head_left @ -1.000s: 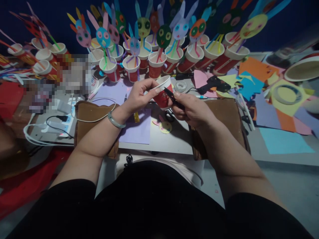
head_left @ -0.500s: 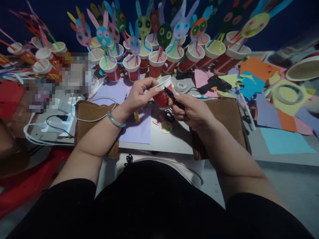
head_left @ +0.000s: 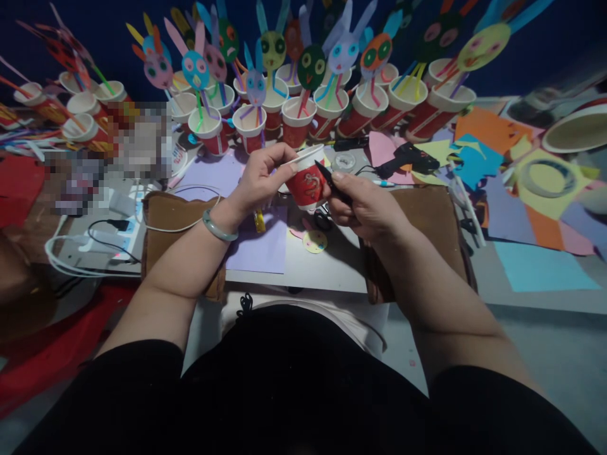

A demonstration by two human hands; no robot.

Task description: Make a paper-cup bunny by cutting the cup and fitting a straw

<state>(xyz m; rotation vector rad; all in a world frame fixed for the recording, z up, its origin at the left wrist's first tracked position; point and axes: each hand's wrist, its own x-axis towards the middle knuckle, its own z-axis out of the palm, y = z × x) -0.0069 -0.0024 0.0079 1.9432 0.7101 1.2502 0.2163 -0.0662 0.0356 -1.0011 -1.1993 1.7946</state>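
Observation:
My left hand (head_left: pixel 268 175) pinches a red paper cup (head_left: pixel 306 183) by its white rim, thumb on the outside. The cup is held slightly tilted above the table, a pale printed design on its side. My right hand (head_left: pixel 358 202) is closed around a slim black pointed tool (head_left: pixel 331 176); whether it is a pen or a knife I cannot tell. Its tip points at the cup's upper right side, near the rim; contact is unclear. Beneath the cup lie scissors (head_left: pixel 323 220), partly hidden, and a yellow paper rabbit face (head_left: pixel 315 241) with pink ears.
Red cups with paper rabbit heads on pipe cleaners, such as this front cup (head_left: pixel 207 134), line the back. Brown cushions (head_left: pixel 424 218) flank the work spot. A glue gun (head_left: pixel 413 158), tape roll (head_left: pixel 550 177) and paper scraps lie right; a power strip (head_left: pixel 127 237) with cables lies left.
The cup has turned and shifted slightly left, showing more of its printed side. The black tool's tip now shows beside the cup's right edge rather than across its rim.

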